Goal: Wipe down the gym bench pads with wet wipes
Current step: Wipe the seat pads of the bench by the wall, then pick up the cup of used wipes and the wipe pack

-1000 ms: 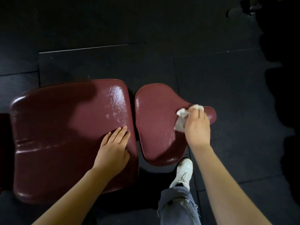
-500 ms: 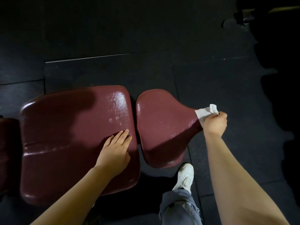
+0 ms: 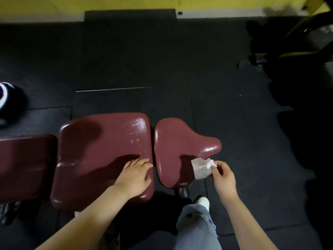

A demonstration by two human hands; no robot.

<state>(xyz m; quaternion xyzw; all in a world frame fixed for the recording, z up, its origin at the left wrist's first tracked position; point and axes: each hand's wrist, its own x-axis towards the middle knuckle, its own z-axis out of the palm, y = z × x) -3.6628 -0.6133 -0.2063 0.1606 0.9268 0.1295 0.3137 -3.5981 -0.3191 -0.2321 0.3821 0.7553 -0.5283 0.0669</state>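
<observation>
The maroon gym bench shows three pads in the head view: a small tapered seat pad (image 3: 173, 148) on the right, a larger back pad (image 3: 100, 152) in the middle and a further pad (image 3: 25, 165) at the left edge. My left hand (image 3: 134, 175) rests flat on the near right corner of the middle pad. My right hand (image 3: 223, 177) pinches a crumpled white wet wipe (image 3: 201, 167) just off the seat pad's near right edge; the wipe overlaps that edge. Wet shine shows on the seat pad's narrow tip.
Black rubber floor tiles (image 3: 234, 114) surround the bench. A yellow wall base (image 3: 126, 4) runs along the top. Dark gym equipment (image 3: 297, 47) stands at the upper right. A dark and white object (image 3: 7, 98) lies on the floor at the left. My leg and white shoe (image 3: 203, 202) are below the seat pad.
My right hand drew the wipe off the seat pad's narrow tip and back toward me, beside the pad's near edge. The view tilted up. My left hand stayed on the middle pad.
</observation>
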